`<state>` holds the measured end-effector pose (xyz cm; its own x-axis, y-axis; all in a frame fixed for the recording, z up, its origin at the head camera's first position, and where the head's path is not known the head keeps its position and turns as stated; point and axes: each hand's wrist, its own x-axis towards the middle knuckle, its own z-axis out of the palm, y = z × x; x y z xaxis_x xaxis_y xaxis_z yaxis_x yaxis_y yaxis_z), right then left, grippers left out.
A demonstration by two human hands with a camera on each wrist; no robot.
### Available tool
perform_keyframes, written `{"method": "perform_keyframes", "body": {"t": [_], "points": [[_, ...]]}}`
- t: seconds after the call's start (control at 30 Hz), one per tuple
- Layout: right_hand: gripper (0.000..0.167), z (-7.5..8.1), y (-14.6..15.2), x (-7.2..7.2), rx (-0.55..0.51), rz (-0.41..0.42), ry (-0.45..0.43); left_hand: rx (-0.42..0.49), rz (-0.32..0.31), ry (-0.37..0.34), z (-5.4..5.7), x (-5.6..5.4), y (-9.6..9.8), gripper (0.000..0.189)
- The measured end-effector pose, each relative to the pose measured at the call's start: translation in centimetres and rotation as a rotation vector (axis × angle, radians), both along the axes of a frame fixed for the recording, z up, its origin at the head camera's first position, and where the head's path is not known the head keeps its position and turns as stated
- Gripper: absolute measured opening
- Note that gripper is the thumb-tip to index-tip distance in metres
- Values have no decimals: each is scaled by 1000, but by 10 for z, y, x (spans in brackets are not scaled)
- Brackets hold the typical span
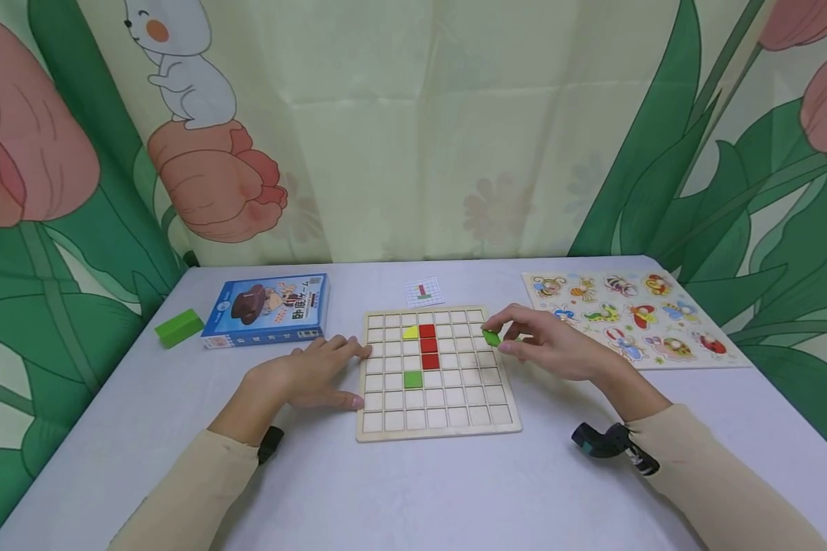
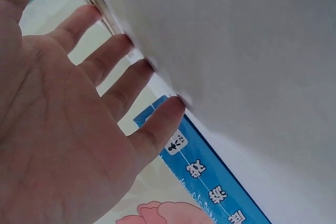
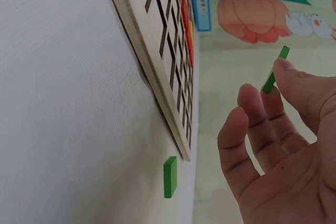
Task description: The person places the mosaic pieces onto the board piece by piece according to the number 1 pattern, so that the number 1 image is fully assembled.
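A wooden grid board lies flat on the table between the hands. On it are three red square tiles in a column, a yellow tile with a cut corner at their upper left, and a green square tile lower left. The left hand rests at the board's left edge, fingers extended and thumb touching the rim. Above the table by the upper right edge, the right hand pinches a thin green tile between thumb and fingers. Another green tile stands on the table near the board's corner.
Behind the board lies a small pattern card. A blue game box sits at the back left, with a green block beside it. An insect picture board is at the right, partly behind the right hand.
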<state>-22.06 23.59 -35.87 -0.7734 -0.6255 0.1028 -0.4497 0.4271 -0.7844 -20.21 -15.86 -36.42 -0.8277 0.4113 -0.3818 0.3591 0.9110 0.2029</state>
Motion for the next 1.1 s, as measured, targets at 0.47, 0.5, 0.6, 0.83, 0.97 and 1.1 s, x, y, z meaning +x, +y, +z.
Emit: {"method": "perform_keyframes", "body": {"t": [0.47,0.5,0.6,0.83,0.97,1.1], "points": [[31,0,-36,-7,15,84,-20,4,-2,0,1,2,-2,92],[31,-1,-38,-7,15,92,-21,4,-3,-1,1,2,-2,92],[32,-2,-44,-8,14,105,-18,3,2,-4,2,2,-1,92],[33,-6,-55,-9,33,121,-19,0,10,-13,0,1,1,92],[33,-7,-62,-9,72,129,-26,-10,11,-13,-1,1,0,93],[31,-11,-68,-9,111,143,-27,-14,7,-8,-1,-1,0,93]]}}
